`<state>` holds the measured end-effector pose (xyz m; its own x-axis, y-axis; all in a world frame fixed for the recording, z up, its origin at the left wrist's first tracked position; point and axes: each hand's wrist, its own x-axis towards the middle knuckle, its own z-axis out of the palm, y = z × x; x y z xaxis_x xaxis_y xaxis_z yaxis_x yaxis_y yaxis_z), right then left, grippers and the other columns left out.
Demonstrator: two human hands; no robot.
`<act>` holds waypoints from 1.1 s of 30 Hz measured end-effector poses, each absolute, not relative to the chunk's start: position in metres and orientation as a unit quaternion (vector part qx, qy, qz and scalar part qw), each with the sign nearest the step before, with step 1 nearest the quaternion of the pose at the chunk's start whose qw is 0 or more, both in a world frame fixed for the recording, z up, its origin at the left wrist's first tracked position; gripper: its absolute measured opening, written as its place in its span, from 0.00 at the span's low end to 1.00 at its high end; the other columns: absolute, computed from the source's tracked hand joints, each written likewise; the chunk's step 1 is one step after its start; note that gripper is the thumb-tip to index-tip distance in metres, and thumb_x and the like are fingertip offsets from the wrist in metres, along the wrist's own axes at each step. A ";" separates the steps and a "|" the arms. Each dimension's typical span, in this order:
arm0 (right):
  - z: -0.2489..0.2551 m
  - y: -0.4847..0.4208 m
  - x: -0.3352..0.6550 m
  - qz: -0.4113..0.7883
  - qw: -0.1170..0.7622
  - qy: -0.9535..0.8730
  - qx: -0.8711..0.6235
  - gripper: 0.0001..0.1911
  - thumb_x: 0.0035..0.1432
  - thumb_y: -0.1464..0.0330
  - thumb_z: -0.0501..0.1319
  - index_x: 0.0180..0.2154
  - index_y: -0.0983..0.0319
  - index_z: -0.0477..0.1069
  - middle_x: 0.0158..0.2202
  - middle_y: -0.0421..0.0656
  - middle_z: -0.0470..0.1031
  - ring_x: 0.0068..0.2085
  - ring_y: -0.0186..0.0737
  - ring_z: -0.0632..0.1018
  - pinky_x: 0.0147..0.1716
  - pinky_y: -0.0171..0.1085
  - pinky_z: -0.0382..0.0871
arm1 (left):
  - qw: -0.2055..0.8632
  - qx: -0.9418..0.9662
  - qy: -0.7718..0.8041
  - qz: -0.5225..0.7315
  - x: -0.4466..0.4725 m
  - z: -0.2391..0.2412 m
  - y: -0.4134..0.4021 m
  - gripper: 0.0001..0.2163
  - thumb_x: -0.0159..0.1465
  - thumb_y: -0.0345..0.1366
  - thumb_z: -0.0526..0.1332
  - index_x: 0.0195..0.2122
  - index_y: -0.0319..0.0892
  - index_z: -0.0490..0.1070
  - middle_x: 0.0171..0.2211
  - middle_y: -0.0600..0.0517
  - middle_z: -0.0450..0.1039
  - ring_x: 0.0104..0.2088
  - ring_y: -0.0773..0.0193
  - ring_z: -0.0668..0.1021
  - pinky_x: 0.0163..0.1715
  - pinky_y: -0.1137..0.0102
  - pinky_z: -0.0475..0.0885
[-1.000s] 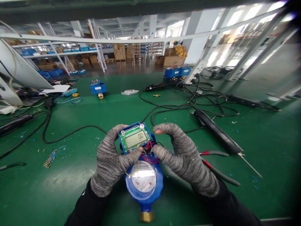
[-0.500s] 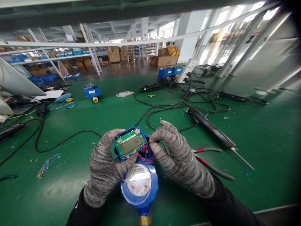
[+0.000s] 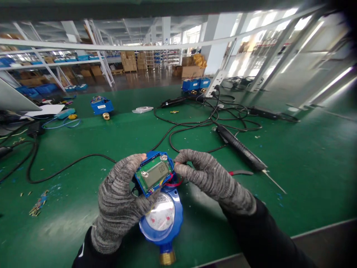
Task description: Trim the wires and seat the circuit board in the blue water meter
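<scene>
I record that the display board (image 3: 154, 173), pinched at its edges by the fingers of my left hand (image 3: 119, 204) and right hand (image 3: 212, 180), now sits lower than a second ago, tilted into the blue meter (image 3: 163, 223) near the desk's (image 3: 83, 208) front edge, so I judge it is being seated.

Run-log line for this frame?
left hand: holds circuit board | right hand: pinches its right edge | blue water meter: beneath, on green table

LCD circuit board (image 3: 154, 173) held over blue water meter (image 3: 161, 216) on green bench mat (image 3: 83, 149).
Gloved left hand (image 3: 119, 203) grips board's left edge, thumb under lower edge; gloved right hand (image 3: 208, 176) pinches right edge. Board tilted, display facing up. Red wires (image 3: 174, 183) run from board into meter. Electric screwdriver (image 3: 240, 149) lies apart, to the right.
</scene>
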<state>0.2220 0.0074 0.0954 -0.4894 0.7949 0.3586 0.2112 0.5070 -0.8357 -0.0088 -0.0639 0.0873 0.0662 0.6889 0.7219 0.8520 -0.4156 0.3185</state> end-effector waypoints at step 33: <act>0.092 0.021 0.192 0.268 0.393 -0.849 -0.232 0.10 0.69 0.64 0.56 0.41 0.61 0.73 0.39 0.45 0.77 0.39 0.40 0.76 0.42 0.41 0.73 | -0.304 -0.547 -0.418 -0.659 -0.007 0.080 -0.057 0.30 0.46 0.34 0.79 0.51 0.47 0.74 0.45 0.51 0.82 0.41 0.55 0.85 0.39 0.67 0.84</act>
<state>0.1921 0.0207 0.0917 -0.5840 0.6043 0.5420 0.1840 0.7489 -0.6367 -0.0065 -0.0569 0.0799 -0.2168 0.8576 0.4663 0.0567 -0.4658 0.8831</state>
